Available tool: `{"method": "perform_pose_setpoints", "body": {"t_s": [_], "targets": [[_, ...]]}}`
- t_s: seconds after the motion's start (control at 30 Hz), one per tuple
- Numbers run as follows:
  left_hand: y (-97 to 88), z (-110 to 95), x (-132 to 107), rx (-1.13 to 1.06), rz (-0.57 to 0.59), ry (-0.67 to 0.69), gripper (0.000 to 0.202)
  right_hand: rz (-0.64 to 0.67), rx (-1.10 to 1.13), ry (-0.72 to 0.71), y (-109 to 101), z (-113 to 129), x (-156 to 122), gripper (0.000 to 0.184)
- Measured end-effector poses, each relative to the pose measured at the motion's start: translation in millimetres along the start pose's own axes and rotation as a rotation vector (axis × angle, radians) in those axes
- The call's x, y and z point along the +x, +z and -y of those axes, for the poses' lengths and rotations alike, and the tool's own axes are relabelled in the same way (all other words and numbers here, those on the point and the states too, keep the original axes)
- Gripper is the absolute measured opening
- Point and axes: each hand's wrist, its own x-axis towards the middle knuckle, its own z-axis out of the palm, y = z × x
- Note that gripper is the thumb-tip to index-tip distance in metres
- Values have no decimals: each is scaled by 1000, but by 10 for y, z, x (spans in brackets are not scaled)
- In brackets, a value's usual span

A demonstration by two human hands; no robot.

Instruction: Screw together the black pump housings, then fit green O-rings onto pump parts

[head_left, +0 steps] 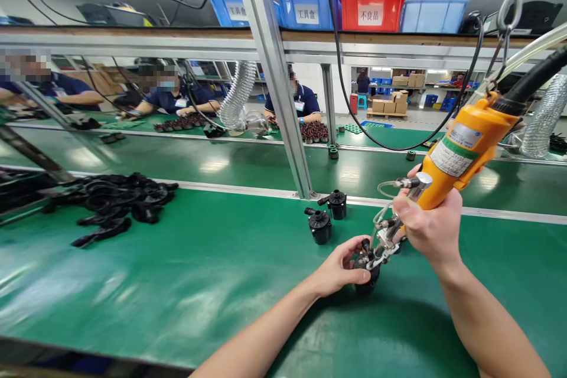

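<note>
My right hand (432, 224) is closed around an orange powered screwdriver (463, 150) that hangs from a cable; its metal tip with thin clear tubes points down onto a small black round pump part (367, 280) on the green belt. My left hand (343, 266) is wrapped around that same part, steadying it from the left. Two more black pump parts (319, 225) (337, 204) stand on the belt just behind my hands.
A heap of black rubbery pieces (117, 201) lies at the left. A slanted aluminium post (283, 100) rises mid-belt. Co-workers sit across the far belt. Blue and red bins (371, 10) line the shelf above. A ribbed hose (543, 118) hangs at the right.
</note>
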Motion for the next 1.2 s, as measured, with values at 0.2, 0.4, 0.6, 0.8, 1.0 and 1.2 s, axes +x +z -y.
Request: {"method": "perform_pose_setpoints", "body": {"t_s": [0.2,0.4,0.6,0.8,1.0,1.2], "targets": [[20,10,-18,-29,-40,-21,77,54,-77,-53,121,-94,-56,31],[40,20,-28,-38,-66,-6,80,52,-15,39,164,-133,-72,37],[61,167,-16,18,-211,71,74,-2,91,112,37,-129,29,47],[108,115,-33,89,-289,169,66,-155,29,29,-264,56,90,47],[149,61,-76,315,-359,140,56,-122,74,41,-226,0,98,47],[149,67,-86,287,-314,96,56,-96,111,38,-147,-44,98,44]]}}
